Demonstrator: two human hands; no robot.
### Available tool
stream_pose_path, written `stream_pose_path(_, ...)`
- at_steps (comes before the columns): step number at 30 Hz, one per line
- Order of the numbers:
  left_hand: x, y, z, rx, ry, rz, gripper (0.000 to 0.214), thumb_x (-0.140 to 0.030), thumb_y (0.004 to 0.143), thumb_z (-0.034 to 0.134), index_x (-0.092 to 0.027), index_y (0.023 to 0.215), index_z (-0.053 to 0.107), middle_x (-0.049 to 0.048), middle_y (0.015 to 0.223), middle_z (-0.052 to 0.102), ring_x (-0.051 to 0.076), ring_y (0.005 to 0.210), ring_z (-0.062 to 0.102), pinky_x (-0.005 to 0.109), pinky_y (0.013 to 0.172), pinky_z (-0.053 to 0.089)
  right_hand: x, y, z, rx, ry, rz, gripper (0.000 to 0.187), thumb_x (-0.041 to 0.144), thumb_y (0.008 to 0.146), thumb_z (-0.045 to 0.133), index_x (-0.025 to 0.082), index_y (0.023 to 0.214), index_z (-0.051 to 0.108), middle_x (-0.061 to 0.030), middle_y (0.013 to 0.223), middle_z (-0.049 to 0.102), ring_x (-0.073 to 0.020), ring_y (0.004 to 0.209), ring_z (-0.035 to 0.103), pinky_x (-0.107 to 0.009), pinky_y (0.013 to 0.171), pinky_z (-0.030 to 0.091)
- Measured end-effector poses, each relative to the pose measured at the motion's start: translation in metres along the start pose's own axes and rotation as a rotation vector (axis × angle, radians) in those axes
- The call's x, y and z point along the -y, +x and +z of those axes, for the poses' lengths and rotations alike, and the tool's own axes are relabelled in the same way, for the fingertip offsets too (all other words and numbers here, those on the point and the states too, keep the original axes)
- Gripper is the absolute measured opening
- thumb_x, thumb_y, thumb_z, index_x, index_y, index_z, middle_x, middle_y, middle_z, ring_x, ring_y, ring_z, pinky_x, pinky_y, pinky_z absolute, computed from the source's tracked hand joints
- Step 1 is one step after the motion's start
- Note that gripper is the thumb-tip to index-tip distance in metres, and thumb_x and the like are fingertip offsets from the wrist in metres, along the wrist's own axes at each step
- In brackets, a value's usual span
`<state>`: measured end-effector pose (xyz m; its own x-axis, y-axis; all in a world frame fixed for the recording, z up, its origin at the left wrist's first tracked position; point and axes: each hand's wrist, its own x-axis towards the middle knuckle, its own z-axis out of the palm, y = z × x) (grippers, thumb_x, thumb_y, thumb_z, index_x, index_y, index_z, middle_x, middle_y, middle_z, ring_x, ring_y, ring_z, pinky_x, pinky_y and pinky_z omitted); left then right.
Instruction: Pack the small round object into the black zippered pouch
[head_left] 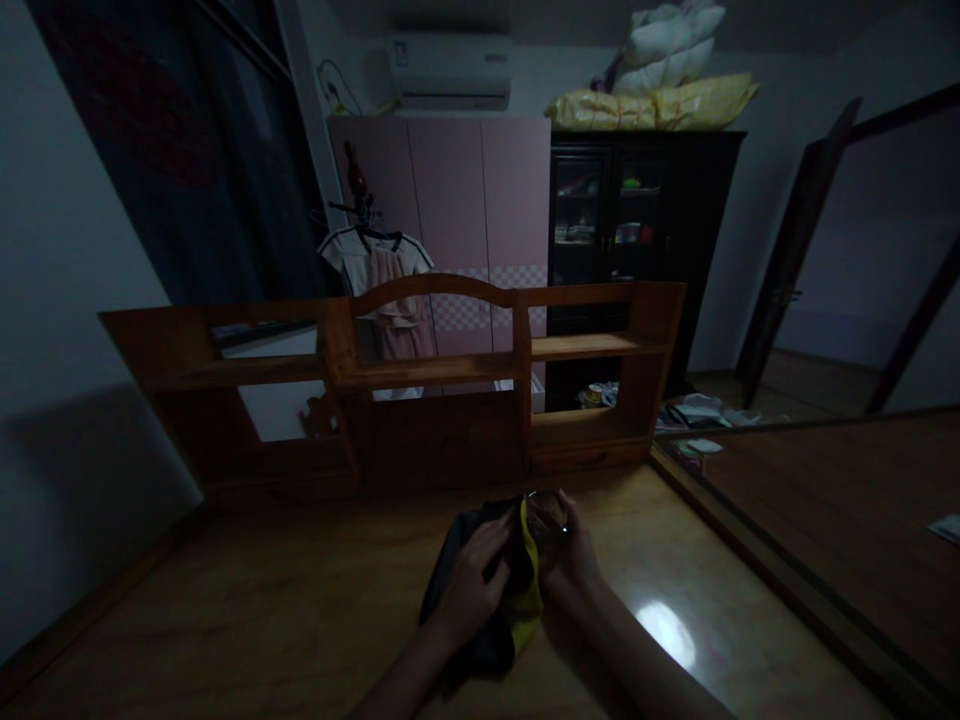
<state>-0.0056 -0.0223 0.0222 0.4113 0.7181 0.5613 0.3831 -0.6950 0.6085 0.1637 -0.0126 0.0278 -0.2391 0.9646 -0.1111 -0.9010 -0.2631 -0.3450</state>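
Observation:
My left hand (471, 588) rests on a dark cloth with a yellow edge (525, 598) that lies on the wooden desk (300, 610); its fingers curl over the fabric and grip it. My right hand (574, 550) is wrapped round a small clear glass (544, 515), held just above the desk beside the cloth. The glass touches the cloth's yellow part. The room is dim, so fine detail of the fingers is hard to see.
A wooden shelf unit (420, 375) stands along the back of the desk. Behind it are a pink wardrobe (480, 200), a dark glass-door cabinet (637, 230) with bags on top, hanging clothes (382, 290), and an air conditioner (450, 70). Papers litter the floor (697, 415) at the right.

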Motion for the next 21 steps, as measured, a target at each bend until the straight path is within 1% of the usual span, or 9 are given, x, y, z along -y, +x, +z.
stream_pose_path(3, -0.009, 0.002, -0.003, 0.064, 0.022, 0.036, 0.055, -0.005, 0.083, 0.046, -0.028, 0.132, 0.047, 0.0048, 0.144, 0.040, 0.023, 0.132, 0.038, 0.049, 0.109, 0.031, 0.000, 0.001, -0.001, 0.001, 0.002, -0.028, 0.034, 0.044, 0.080, 0.062, 0.014, 0.095, 0.067, -0.0059, 0.086, 0.074, -0.0166, 0.069, 0.068, -0.027, 0.063, 0.054)
stream_pose_path(7, -0.020, 0.004, -0.006, 0.086, 0.021, 0.033, 0.053, -0.006, 0.086, 0.044, -0.030, 0.133, 0.046, 0.0024, 0.148, 0.032, 0.021, 0.134, 0.034, 0.046, 0.110, 0.032, 0.001, -0.002, 0.004, -0.033, -0.017, -0.023, 0.031, 0.043, 0.078, 0.064, 0.015, 0.090, 0.069, -0.0052, 0.084, 0.074, -0.0192, 0.072, 0.068, -0.030, 0.066, 0.054)
stream_pose_path(10, -0.024, 0.005, -0.006, 0.085, 0.031, 0.030, 0.053, -0.006, 0.087, 0.044, -0.031, 0.134, 0.044, 0.0019, 0.149, 0.031, 0.021, 0.134, 0.034, 0.044, 0.110, 0.033, 0.003, -0.005, 0.008, -0.049, -0.041, -0.024, 0.030, 0.042, 0.078, 0.064, 0.016, 0.090, 0.069, -0.0052, 0.083, 0.074, -0.0204, 0.073, 0.069, -0.031, 0.067, 0.053)
stream_pose_path(13, -0.024, 0.005, -0.006, 0.086, 0.051, 0.032, 0.055, -0.005, 0.086, 0.045, -0.032, 0.134, 0.044, 0.0015, 0.149, 0.031, 0.021, 0.134, 0.034, 0.043, 0.110, 0.033, 0.003, -0.005, 0.010, -0.034, -0.065, -0.022, 0.029, 0.042, 0.079, 0.062, 0.016, 0.090, 0.069, -0.0054, 0.085, 0.074, -0.0205, 0.075, 0.068, -0.031, 0.068, 0.053)
stream_pose_path(16, -0.021, 0.006, -0.006, 0.087, 0.075, 0.035, 0.061, 0.000, 0.082, 0.046, -0.033, 0.133, 0.045, 0.0003, 0.148, 0.031, 0.021, 0.134, 0.034, 0.043, 0.110, 0.034, 0.003, -0.003, 0.010, -0.015, -0.090, -0.016, 0.026, 0.040, 0.079, 0.063, 0.017, 0.089, 0.068, -0.0045, 0.085, 0.073, -0.0194, 0.078, 0.068, -0.029, 0.071, 0.052)
stream_pose_path(19, -0.015, 0.006, -0.007, 0.094, 0.101, 0.047, 0.065, 0.005, 0.078, 0.045, -0.035, 0.130, 0.048, -0.0006, 0.147, 0.033, 0.021, 0.133, 0.035, 0.044, 0.109, 0.034, 0.001, 0.000, 0.009, -0.028, -0.128, -0.004, 0.022, 0.038, 0.077, 0.065, 0.017, 0.085, 0.068, -0.0035, 0.081, 0.073, -0.0180, 0.075, 0.068, -0.028, 0.072, 0.051)
stream_pose_path(21, -0.012, 0.005, -0.008, 0.092, 0.120, 0.071, 0.066, 0.006, 0.077, 0.044, -0.035, 0.128, 0.050, -0.0002, 0.145, 0.037, 0.021, 0.131, 0.037, 0.045, 0.108, 0.035, -0.001, 0.001, 0.007, -0.027, -0.155, 0.024, 0.024, 0.039, 0.077, 0.065, 0.016, 0.084, 0.069, -0.0039, 0.080, 0.073, -0.0188, 0.075, 0.068, -0.029, 0.072, 0.051)
